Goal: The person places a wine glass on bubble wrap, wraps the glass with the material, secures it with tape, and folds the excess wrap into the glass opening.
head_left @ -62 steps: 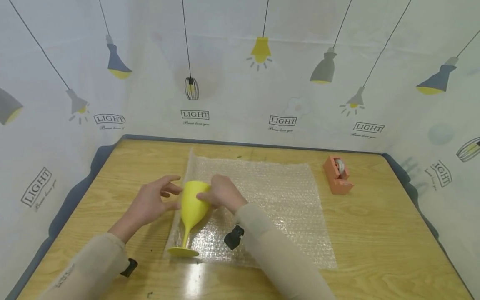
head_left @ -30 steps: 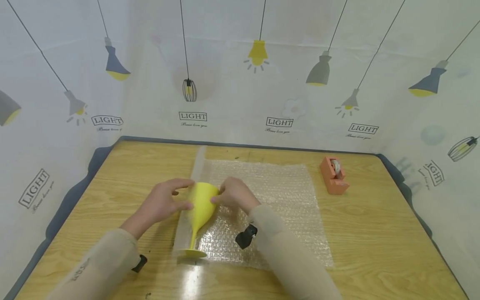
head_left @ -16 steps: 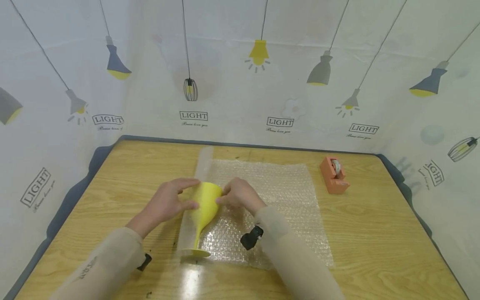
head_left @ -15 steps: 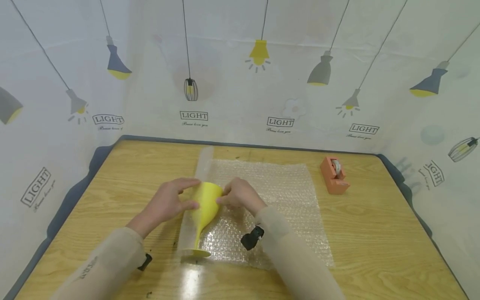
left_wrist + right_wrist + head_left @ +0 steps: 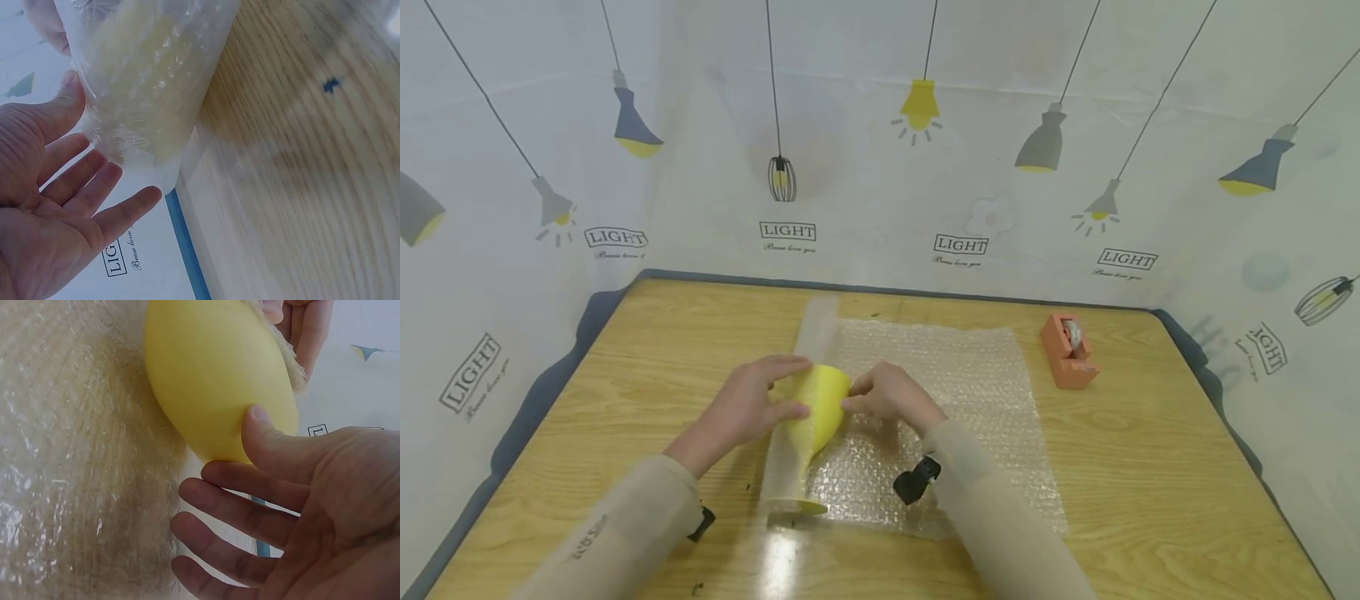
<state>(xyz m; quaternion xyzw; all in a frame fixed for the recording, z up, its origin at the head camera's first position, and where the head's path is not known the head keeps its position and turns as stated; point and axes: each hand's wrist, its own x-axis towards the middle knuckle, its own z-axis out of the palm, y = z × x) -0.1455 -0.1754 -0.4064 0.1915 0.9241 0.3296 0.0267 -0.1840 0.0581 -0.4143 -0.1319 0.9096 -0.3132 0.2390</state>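
A yellow goblet (image 5: 832, 407) lies on its side along the left part of a bubble wrap sheet (image 5: 955, 392), foot toward me. The sheet's left edge is folded up over the bowl and stem, which show dimly through it. My left hand (image 5: 743, 408) holds that fold against the bowl, thumb and fingertips on the plastic; in the left wrist view the wrap (image 5: 144, 94) covers the yellow bowl. From the right, my right hand (image 5: 891, 396) pinches the bowl near its rim. In the right wrist view its thumb presses the bare goblet (image 5: 212, 375), other fingers spread loosely.
An orange tape dispenser (image 5: 1069, 354) with a roll of tape stands at the back right of the wooden table (image 5: 1165, 467). A white curtain (image 5: 865, 167) printed with lamps hangs around the table's back and sides.
The goblet has moved rightward with both hands. The wrap's left edge has been lifted and folded over, so it now covers the stem and much of the bowl. The left hand has closed in onto it.
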